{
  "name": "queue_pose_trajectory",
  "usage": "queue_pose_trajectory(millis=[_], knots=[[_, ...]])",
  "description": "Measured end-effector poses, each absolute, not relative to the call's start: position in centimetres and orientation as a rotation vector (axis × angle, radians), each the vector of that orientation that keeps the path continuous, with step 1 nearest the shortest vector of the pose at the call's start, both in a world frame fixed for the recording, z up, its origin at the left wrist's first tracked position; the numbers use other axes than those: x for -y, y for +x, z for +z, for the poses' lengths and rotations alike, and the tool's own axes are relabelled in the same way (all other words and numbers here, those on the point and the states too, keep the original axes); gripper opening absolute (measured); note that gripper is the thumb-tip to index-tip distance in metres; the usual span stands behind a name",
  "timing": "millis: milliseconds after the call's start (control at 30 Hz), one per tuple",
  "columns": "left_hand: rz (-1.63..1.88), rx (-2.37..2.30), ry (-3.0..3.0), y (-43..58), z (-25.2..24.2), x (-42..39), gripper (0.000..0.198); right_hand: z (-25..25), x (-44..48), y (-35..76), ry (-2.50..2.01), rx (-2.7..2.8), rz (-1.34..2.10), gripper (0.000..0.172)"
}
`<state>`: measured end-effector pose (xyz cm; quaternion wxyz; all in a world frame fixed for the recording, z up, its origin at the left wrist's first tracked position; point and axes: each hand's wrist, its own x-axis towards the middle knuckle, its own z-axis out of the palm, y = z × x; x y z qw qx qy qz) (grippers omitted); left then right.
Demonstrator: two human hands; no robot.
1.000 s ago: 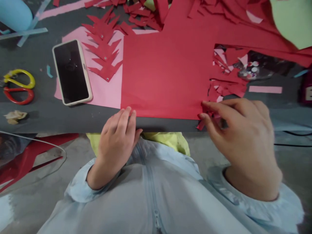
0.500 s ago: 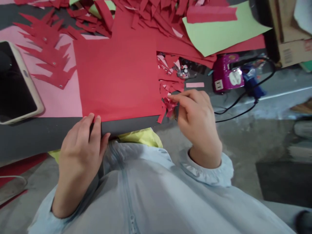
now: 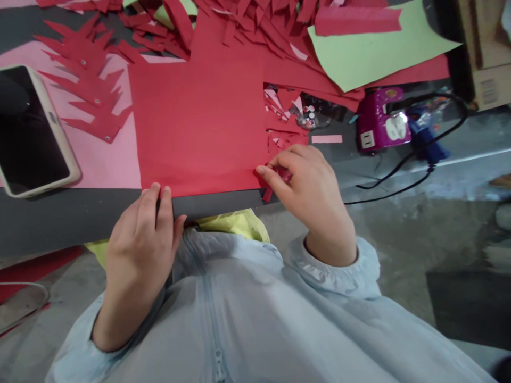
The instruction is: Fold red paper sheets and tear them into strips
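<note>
A large red paper sheet (image 3: 199, 122) lies at the table's near edge, with a faint crease along its near side. The fingertips of my left hand (image 3: 141, 239) rest at its near left corner, the fingers stretched and the thumb apart. At the near right corner, the thumb and forefinger of my right hand (image 3: 309, 186) close on the sheet's edge. Red paper scraps (image 3: 283, 139) lie beside that edge, some partly hidden under the right hand. Left of the sheet, jagged red paper cutouts (image 3: 93, 101) sit on pink paper (image 3: 104, 165).
A phone (image 3: 35, 133) lies at the left. Red strips (image 3: 255, 21) are heaped at the back, near green paper (image 3: 375, 50). To the right are a purple device (image 3: 381, 122) with a black cable, a pink strip (image 3: 326, 139) and a cardboard box (image 3: 493, 85).
My right hand has moved left from the scraps to the sheet's right edge, its thumb now on the corner. My left hand stays at the near left corner. The view has shifted slightly.
</note>
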<state>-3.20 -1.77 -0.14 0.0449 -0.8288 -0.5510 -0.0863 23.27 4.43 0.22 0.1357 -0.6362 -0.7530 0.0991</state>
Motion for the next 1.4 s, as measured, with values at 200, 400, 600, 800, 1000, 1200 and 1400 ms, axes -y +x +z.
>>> queue_pose_trajectory(millis=[200,400,600,800,1000,1200,1400], knots=[[-0.198,1.598,-2.513,-2.7,0.2,1.7,0.057,0.7,-4.8,22.7,-1.825,2.131,0.263,0.027],[-0.156,1.611,-2.517,-2.4,0.7,1.6,0.053,1.2,-5.3,22.2,-1.850,2.144,0.408,0.027],[-0.111,1.702,-2.503,-2.1,0.8,1.8,0.053,1.0,-5.8,22.3,-1.821,2.240,0.456,0.025],[-0.149,1.785,-2.517,-2.0,0.6,2.0,0.056,1.2,-6.1,22.5,-1.806,2.336,0.468,0.021],[-0.130,1.798,-2.522,-1.8,0.6,2.0,0.061,1.2,-6.1,22.5,-1.810,2.346,0.500,0.021],[-0.101,1.801,-2.511,-1.7,0.6,2.0,0.058,1.3,-6.2,22.6,-1.814,2.351,0.520,0.023],[-0.077,1.766,-2.512,-1.9,0.4,2.1,0.056,1.3,-6.0,22.5,-1.811,2.359,0.510,0.023]])
